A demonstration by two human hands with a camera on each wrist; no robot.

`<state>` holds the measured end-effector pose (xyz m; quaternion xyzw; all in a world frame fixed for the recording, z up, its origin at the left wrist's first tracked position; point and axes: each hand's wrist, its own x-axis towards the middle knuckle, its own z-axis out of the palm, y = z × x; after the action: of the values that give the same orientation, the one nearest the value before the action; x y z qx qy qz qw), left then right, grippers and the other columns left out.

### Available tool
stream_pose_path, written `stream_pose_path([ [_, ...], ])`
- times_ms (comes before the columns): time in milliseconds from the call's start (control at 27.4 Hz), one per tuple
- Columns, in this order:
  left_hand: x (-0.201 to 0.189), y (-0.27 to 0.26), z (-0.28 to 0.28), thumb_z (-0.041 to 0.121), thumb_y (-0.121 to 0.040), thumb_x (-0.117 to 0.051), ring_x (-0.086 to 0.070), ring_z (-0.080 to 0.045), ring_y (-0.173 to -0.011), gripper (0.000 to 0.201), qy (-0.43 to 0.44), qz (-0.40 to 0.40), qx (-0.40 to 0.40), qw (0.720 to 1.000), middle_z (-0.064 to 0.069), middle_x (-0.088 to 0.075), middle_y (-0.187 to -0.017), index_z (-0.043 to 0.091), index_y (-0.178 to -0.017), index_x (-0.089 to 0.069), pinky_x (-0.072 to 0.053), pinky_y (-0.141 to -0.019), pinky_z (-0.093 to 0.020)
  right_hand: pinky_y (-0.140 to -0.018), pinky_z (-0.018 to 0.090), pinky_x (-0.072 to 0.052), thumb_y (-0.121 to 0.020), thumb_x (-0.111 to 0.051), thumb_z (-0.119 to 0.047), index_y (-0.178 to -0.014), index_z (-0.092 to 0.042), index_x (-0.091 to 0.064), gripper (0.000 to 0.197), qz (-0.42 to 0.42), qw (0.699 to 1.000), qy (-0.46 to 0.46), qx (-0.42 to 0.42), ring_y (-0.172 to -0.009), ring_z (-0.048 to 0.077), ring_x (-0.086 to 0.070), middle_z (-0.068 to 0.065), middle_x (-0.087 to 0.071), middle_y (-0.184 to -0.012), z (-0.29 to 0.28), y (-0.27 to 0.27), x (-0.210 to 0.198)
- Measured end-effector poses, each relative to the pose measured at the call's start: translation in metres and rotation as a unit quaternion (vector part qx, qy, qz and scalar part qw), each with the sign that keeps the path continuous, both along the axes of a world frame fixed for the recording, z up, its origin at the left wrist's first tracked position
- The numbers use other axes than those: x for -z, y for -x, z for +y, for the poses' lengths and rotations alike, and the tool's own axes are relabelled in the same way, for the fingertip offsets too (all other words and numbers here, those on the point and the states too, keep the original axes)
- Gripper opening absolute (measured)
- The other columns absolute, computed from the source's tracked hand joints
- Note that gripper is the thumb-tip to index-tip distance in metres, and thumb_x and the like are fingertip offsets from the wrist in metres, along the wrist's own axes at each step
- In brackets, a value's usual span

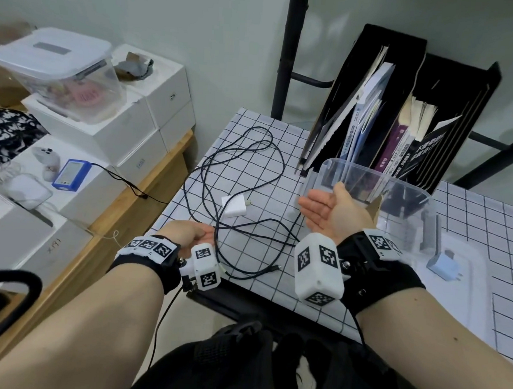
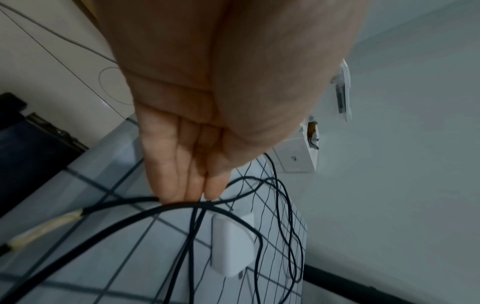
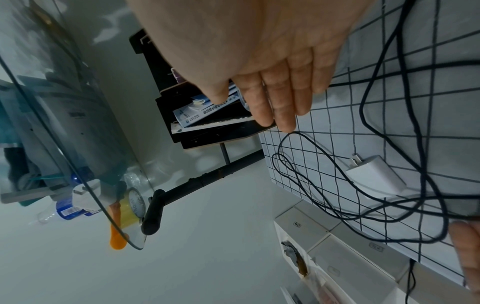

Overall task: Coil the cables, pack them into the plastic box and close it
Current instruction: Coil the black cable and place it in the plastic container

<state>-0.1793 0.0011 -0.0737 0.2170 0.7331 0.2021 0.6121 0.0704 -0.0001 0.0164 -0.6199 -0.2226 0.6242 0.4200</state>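
Both hands are flat with straight fingers, the left hand [image 1: 190,235] touching the black cables [image 1: 244,175] spread on the table, the right hand [image 1: 328,211] beside the clear box [image 1: 412,205].

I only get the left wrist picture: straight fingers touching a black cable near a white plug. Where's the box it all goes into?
Observer: The clear plastic box stands open on the checked tablecloth, just in front of the black file holder full of books.
Visitor: And what's the other hand doing?
Observer: The right hand hovers open, palm up, beside the box's left wall, holding nothing.
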Motion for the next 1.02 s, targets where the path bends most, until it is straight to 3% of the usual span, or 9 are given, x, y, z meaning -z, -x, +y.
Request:
stream_pose_path([
  [109,-0.002,-0.011,0.001,-0.005,-0.097,-0.03,-0.051,-0.012,-0.043,0.035,-0.013,-0.02,0.044,0.999,-0.005,-0.054,-0.055,0.006,-0.074,-0.053,-0.042,-0.042,-0.016,-0.091,0.032,-0.042,-0.102,-0.026,-0.048,-0.095,-0.012,-0.063,0.052,-0.001,1.0,0.001,0.008,-0.106,0.023,-0.06,0.008,-0.07,-0.101,0.001,0.001,0.001],
  [219,-0.006,-0.018,0.0,-0.012,-0.093,-0.029,-0.045,-0.014,-0.045,0.035,-0.027,-0.021,0.08,0.996,-0.011,-0.046,-0.063,0.006,-0.077,-0.053,-0.039,-0.039,-0.014,-0.098,0.034,-0.042,-0.101,-0.027,-0.048,-0.095,-0.011,-0.064,0.053,-0.005,1.0,0.002,0.012,-0.106,0.023,-0.061,0.009,-0.071,-0.102,0.0,0.001,0.003],
  [292,-0.004,-0.021,-0.002,-0.011,-0.093,-0.035,-0.055,-0.02,-0.062,0.033,-0.038,0.002,0.058,0.998,-0.015,-0.056,-0.078,0.008,-0.093,-0.062,-0.051,-0.051,-0.019,-0.099,0.035,-0.043,-0.101,-0.028,-0.048,-0.094,-0.011,-0.065,0.053,-0.01,1.0,0.001,0.017,-0.105,0.023,-0.062,0.01,-0.072,-0.102,-0.001,0.001,0.003],
  [328,-0.003,-0.021,-0.001,-0.011,-0.092,-0.038,-0.06,-0.024,-0.074,0.036,-0.044,0.029,0.064,0.997,-0.016,-0.061,-0.087,0.012,-0.102,-0.065,-0.056,-0.067,-0.026,-0.098,0.035,-0.043,-0.101,-0.028,-0.048,-0.094,-0.011,-0.066,0.053,-0.011,1.0,0.001,0.02,-0.104,0.023,-0.063,0.01,-0.072,-0.102,-0.001,0.0,0.004],
  [365,-0.002,-0.023,-0.002,-0.01,-0.091,-0.04,-0.062,-0.027,-0.085,0.039,-0.046,0.059,0.084,0.994,-0.015,-0.063,-0.093,0.014,-0.108,-0.067,-0.056,-0.082,-0.035,-0.098,0.035,-0.044,-0.101,-0.028,-0.047,-0.095,-0.01,-0.066,0.053,-0.011,1.0,0.001,0.022,-0.104,0.023,-0.063,0.01,-0.072,-0.102,-0.001,0.0,0.003],
  [438,-0.001,-0.025,0.0,-0.009,-0.089,-0.041,-0.063,-0.032,-0.099,0.042,-0.048,0.09,0.123,0.987,-0.014,-0.065,-0.101,0.017,-0.108,-0.069,-0.05,-0.095,-0.045,-0.097,0.034,-0.044,-0.101,-0.028,-0.047,-0.095,-0.01,-0.066,0.053,-0.008,1.0,0.003,0.023,-0.105,0.023,-0.063,0.011,-0.072,-0.103,0.0,0.0,0.003],
  [657,-0.002,-0.031,0.007,0.003,-0.093,-0.048,-0.057,-0.029,-0.118,0.036,-0.067,0.192,0.279,0.938,-0.01,-0.059,-0.13,0.012,-0.125,-0.062,-0.046,-0.096,-0.032,-0.098,0.034,-0.043,-0.102,-0.028,-0.047,-0.096,-0.009,-0.065,0.053,0.0,1.0,0.005,0.027,-0.105,0.023,-0.063,0.011,-0.071,-0.102,0.001,0.0,0.001],
  [876,-0.006,-0.037,0.016,0.0,-0.095,-0.039,-0.044,-0.025,-0.131,0.049,-0.056,0.31,0.448,0.837,-0.009,-0.044,-0.144,0.015,-0.142,-0.043,-0.035,-0.102,-0.024,-0.092,0.032,-0.043,-0.102,-0.026,-0.047,-0.099,-0.009,-0.065,0.054,-0.005,1.0,0.003,0.022,-0.106,0.023,-0.062,0.01,-0.071,-0.103,0.004,-0.004,-0.001],
  [1022,-0.001,-0.036,0.023,0.0,-0.093,-0.045,-0.05,-0.025,-0.125,0.044,-0.046,0.314,0.439,0.84,-0.009,-0.053,-0.137,0.011,-0.134,-0.053,-0.04,-0.102,-0.026,-0.097,0.034,-0.042,-0.102,-0.026,-0.047,-0.098,-0.01,-0.065,0.054,-0.008,1.0,0.001,0.023,-0.106,0.023,-0.062,0.009,-0.071,-0.1,0.005,-0.005,-0.003],
])
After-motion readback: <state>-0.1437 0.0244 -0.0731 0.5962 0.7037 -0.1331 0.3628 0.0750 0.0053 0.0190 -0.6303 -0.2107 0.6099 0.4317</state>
